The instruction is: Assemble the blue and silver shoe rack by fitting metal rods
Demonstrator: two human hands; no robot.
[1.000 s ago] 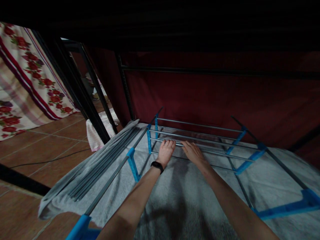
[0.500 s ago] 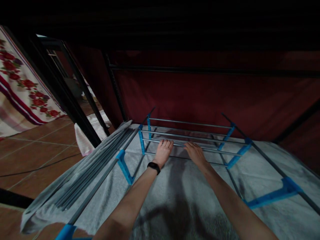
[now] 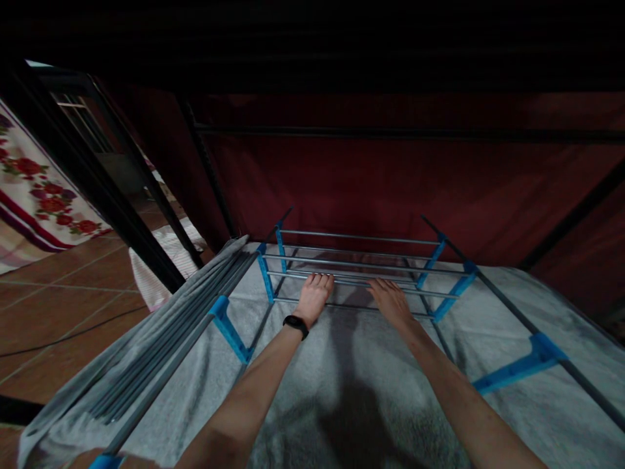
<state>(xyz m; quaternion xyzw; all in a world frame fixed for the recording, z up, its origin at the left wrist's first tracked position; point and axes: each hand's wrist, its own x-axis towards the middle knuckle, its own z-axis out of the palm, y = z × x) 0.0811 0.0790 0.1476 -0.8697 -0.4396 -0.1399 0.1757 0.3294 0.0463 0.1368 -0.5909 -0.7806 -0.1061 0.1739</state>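
Observation:
A partly assembled rack of grey metal rods and blue plastic brackets lies on a grey blanket. My left hand, with a black band on the wrist, has its fingers closed over a grey metal rod near the middle of the rack. A short way to the right, my right hand curls its fingers over the rod too; its fingertips are partly hidden. Several crosswise rods span the blue brackets at the far end. Nearer to me, another blue bracket sits on the left side pole, and one more blue bracket on the right.
Several loose grey rods lie bundled along the blanket's left side. Black metal posts and a dark beam overhead frame the space. A dark red cloth hangs behind. To the left are tiled floor, a striped cloth and a floral cloth.
The view has shifted slightly, so the rack appears a little further left. My right hand sits slightly farther from my left along the rod; both hands stay at the rack's middle.

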